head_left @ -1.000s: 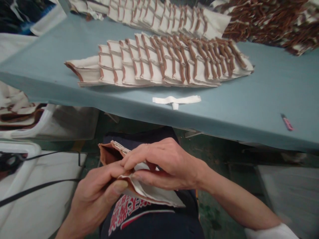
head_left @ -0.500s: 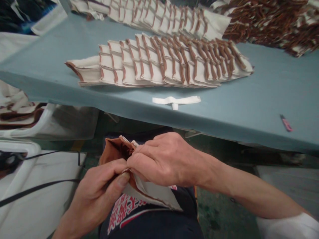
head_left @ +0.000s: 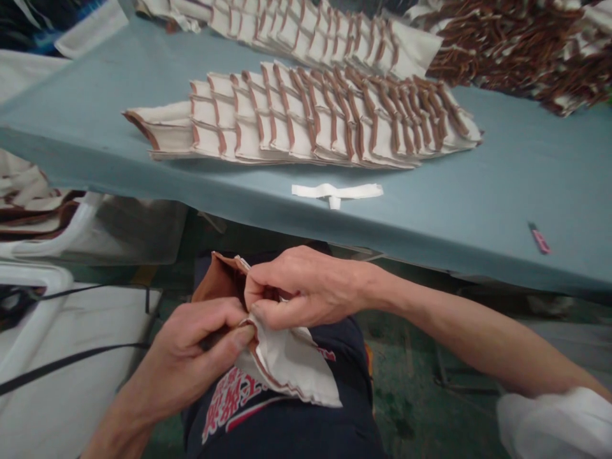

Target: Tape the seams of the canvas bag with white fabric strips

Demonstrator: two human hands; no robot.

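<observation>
A small stack of white fabric pieces with brown trim (head_left: 287,363) rests over my lap, below the table edge. My left hand (head_left: 191,357) is closed on the stack's left end, thumb pressed on top. My right hand (head_left: 301,290) is closed too, pinching the upper pieces between thumb and fingers right beside my left thumb. The brown underside of the stack folds up behind my right fingers.
A blue table (head_left: 502,172) carries a long fanned row of the same trimmed pieces (head_left: 310,118), a second row (head_left: 310,29) behind it, a brown-and-white heap (head_left: 526,44) at the back right, a white fabric strip (head_left: 337,191) and a small pink object (head_left: 539,239). White bins (head_left: 48,357) stand at the left.
My right hand has drawn back toward the stack's left end and gone from lying over it to pinching it. The loose white end now hangs lower over my lap.
</observation>
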